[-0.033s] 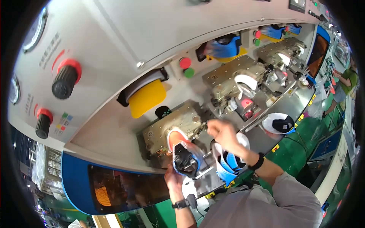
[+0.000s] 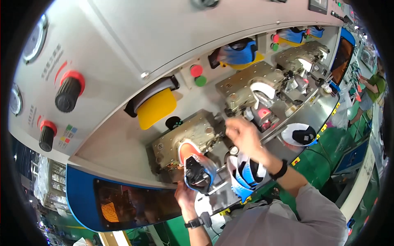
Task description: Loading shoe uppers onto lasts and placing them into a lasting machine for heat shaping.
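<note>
My left hand (image 2: 185, 196) comes up from below and grips the heel of a black, blue and white shoe with an orange sole (image 2: 196, 168). The shoe sits toe-first in a perforated metal clamp (image 2: 193, 135) on a grey machine. My right hand (image 2: 243, 134) reaches across with its fingers closed on a small handle at the clamp's right corner (image 2: 225, 123). Just under my right wrist, a blue and white shoe (image 2: 246, 172) lies on the machine's front ledge. Both wrists carry black watches.
A yellow pad (image 2: 156, 108) hangs above the clamp, beside red and green buttons (image 2: 198, 76). A second clamp (image 2: 246, 88) to the right holds a white shoe. A black and white shoe (image 2: 301, 134) lies on the ledge. Black knobs (image 2: 67, 94) stick out at left. A person in green (image 2: 375, 88) stands far right.
</note>
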### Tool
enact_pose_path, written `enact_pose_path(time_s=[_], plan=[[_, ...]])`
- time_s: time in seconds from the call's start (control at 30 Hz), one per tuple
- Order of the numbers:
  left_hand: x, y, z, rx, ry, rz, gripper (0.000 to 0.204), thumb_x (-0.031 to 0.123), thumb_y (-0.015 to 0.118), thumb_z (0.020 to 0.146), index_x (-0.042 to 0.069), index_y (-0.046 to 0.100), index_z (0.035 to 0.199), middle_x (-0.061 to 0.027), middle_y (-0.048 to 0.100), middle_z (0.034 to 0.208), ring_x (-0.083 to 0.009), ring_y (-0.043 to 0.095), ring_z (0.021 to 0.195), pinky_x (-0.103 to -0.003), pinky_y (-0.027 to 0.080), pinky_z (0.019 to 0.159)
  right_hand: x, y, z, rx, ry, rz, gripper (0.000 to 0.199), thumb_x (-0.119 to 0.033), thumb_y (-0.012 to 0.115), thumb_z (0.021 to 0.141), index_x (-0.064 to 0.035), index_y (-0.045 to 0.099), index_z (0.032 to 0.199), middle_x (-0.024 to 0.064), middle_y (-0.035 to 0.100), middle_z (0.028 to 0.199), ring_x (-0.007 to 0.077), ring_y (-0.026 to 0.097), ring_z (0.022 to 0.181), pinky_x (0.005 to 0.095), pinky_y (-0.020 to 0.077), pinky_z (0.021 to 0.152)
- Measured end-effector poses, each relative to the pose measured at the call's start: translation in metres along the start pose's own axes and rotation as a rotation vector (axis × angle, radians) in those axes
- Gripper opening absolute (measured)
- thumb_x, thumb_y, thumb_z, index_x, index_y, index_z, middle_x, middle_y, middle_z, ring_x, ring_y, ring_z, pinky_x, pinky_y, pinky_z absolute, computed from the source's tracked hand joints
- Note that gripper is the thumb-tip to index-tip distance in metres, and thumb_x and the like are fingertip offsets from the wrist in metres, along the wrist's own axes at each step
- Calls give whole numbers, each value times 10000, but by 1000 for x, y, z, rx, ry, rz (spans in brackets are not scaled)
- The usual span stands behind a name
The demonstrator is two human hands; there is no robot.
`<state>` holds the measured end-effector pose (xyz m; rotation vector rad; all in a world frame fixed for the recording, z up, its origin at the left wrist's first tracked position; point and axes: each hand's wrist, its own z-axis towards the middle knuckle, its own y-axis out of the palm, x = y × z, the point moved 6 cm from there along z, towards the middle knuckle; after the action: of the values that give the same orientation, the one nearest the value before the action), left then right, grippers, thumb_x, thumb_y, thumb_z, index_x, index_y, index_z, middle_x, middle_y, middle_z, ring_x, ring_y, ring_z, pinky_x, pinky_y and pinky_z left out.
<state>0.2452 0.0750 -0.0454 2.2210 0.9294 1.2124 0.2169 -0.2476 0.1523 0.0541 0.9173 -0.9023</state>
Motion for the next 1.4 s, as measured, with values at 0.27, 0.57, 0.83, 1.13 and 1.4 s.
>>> enact_pose_path(time_s=[0.27,0.57,0.83,1.13,1.4], plan=[[-2,26,-155,474,1066,419,240,238,548,980,65,517,818,43,440,640,-45,372,554,-199,316,494,11,-135,226,90,-285,-382,363,-173,684,754,-53,620,1090,185,639,1032,377,625,914,459,507,784],[-153,217,-193,-294,501,343,715,541,461,967,-112,470,1258,-280,599,1195,-375,636,1048,-458,507,948,10,-183,95,-298,-742,-73,184,-50,601,769,-19,572,949,127,546,918,336,538,859,419,475,729],[-263,236,-134,-392,-54,-86,338,184,417,1011,-4,525,1270,-123,627,1236,-229,621,1098,-378,481,974,35,-254,-69,-556,-406,13,273,-50,664,719,-27,618,987,105,582,1022,274,569,962,386,501,837],[-275,258,-116,-405,-151,-185,392,193,474,1002,-34,493,1321,-151,613,1255,-250,618,1119,-406,504,974,198,-242,-102,-245,1065,1005,326,-295,596,958,-19,611,1130,101,637,1101,206,631,971,388,549,813],[-263,257,-67,-222,8,3,257,132,519,991,-18,585,1189,-106,657,1137,-187,646,1010,-330,524,907,201,-178,-68,-223,1136,1230,310,-285,555,987,9,621,1057,92,683,947,208,675,794,386,583,697]])
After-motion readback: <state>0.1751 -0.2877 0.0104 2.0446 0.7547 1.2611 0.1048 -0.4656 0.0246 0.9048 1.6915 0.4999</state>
